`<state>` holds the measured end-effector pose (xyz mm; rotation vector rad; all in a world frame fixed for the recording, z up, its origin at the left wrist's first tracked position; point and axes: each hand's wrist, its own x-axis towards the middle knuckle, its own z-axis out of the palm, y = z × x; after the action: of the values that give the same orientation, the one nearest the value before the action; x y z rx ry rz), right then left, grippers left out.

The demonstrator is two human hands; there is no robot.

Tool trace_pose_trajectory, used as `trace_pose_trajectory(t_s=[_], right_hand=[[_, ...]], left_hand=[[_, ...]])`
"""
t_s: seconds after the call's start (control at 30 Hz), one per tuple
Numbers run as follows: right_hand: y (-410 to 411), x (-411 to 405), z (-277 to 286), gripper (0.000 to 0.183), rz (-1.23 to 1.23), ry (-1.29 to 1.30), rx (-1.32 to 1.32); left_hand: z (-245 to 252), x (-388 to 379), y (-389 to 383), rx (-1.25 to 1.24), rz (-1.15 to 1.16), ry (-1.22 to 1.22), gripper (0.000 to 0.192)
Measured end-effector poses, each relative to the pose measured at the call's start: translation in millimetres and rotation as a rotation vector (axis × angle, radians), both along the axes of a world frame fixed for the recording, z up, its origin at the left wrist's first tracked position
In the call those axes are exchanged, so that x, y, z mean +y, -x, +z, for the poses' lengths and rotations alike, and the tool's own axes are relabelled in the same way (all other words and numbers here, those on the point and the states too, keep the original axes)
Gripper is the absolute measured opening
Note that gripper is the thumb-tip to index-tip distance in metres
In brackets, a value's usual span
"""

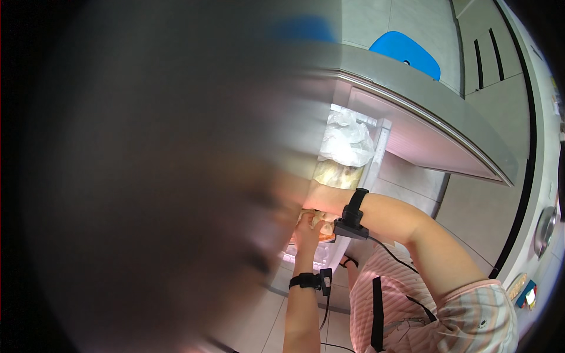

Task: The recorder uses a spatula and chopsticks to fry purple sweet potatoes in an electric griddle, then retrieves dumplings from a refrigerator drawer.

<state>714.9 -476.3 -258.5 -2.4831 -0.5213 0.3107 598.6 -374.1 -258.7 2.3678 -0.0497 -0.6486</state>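
Observation:
An open freezer drawer of clear plastic (373, 163) lies before me, crossed by both my arms. My left hand (309, 227) reaches in from below, its thumb and a finger spread against pale food pieces (326, 228) on an orange tray or pack (325, 238). Whether it grips them I cannot tell. Just above it, my right hand (312, 194) is bent at the wrist, with its fingers lost in the large dark blur at the left. A yellowish wrapped food pack (337, 174) lies beside that wrist. Beyond it is a crumpled white plastic bag (346, 139).
An open refrigerator door (441, 132) curves across the upper right. Behind it stands a blue plastic seat (408, 53) on the tiled floor. Black cables (393, 256) run from both wrist straps. A metal bowl (546, 231) is at the far right. A dark blur hides the left half.

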Motion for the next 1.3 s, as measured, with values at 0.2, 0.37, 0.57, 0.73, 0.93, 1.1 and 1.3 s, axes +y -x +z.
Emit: trace_pose_trajectory(t_s=[0.2, 0.37, 0.57, 0.73, 0.93, 1.1, 1.3], right_hand=[[-20.7, -1.5, -0.4, 0.014, -0.039, -0.017, -0.043], [-17.6, 9.8, -1.8, 0.014, -0.009, -0.034, -0.053], [-15.3, 7.5, -7.1, 0.015, 0.015, -0.017, -0.072], [-14.0, 15.5, -9.6, 0.015, 0.026, -0.044, -0.078], [-17.0, 13.4, -5.5, 0.016, 0.019, -0.041, -0.109], [-19.5, 12.3, -12.4, 0.016, -0.009, -0.053, -0.124], [-11.9, 22.0, -20.0, 0.017, 0.035, -0.061, -0.165]], left_hand=[[24.5, -5.5, -0.3, -0.08, -0.118, -0.378, 0.038], [22.2, 2.0, 0.5, 0.166, -0.049, -0.219, 0.041], [43.0, 24.1, -6.4, -0.193, -0.06, -0.19, 0.041], [43.0, 68.6, -6.5, -0.292, 0.016, -0.369, 0.04], [41.9, 74.8, -14.5, -0.315, 0.013, -0.411, 0.039], [34.7, 71.3, -18.4, -0.31, -0.016, -0.429, 0.038], [19.6, 67.0, -33.1, -0.3, -0.073, -0.473, 0.039]])
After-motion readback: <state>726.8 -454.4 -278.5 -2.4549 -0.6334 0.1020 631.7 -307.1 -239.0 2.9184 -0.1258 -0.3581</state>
